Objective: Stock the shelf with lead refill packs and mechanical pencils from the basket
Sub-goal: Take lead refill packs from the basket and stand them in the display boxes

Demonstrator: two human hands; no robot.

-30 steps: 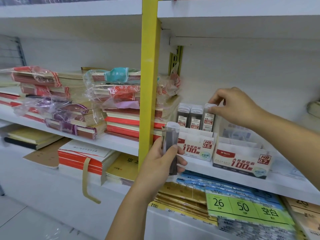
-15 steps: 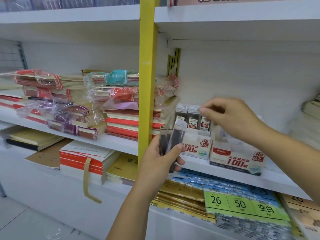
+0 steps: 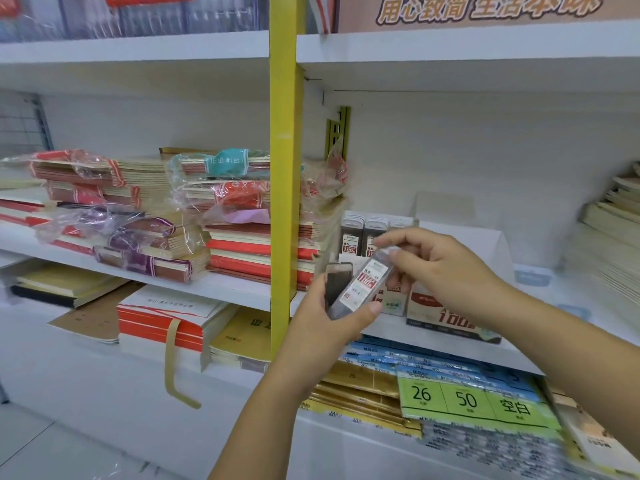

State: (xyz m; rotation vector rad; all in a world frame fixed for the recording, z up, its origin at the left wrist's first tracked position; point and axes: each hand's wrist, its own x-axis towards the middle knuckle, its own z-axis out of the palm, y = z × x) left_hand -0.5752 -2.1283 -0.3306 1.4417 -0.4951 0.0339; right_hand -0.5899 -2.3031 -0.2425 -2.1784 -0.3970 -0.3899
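- We hold one clear lead refill pack (image 3: 362, 285) tilted between both hands, just in front of the shelf (image 3: 433, 344) edge. Its label carries red figures too blurred to read.
- Our left hand (image 3: 332, 323) grips its lower end with the thumb across the front, and holds a second, darker pack (image 3: 337, 282) behind it.
- Our right hand (image 3: 446, 271) pinches the tilted pack's top end between thumb and fingertips.
- We judge the step in hand to be drawing one pack out of the left hand's bundle for placing. Stocking looks well begun, with a row of standing packs (image 3: 367, 233) upright on the shelf behind our hands.
- The next move, as we read it, calls for slipping the pack free of the left thumb and turning it upright. It then goes into the row beside those standing, label forward.
- The standing packs show "0.5", and the white display box (image 3: 446, 317) to the right bears a red "100".
- The green card (image 3: 464, 400) on the shelf below reads "26", "50" and "空白".
- The banner (image 3: 485, 8) overhead begins "用心致简", and the rest is cut off by the frame.
- Neither the basket nor any mechanical pencils are in view.
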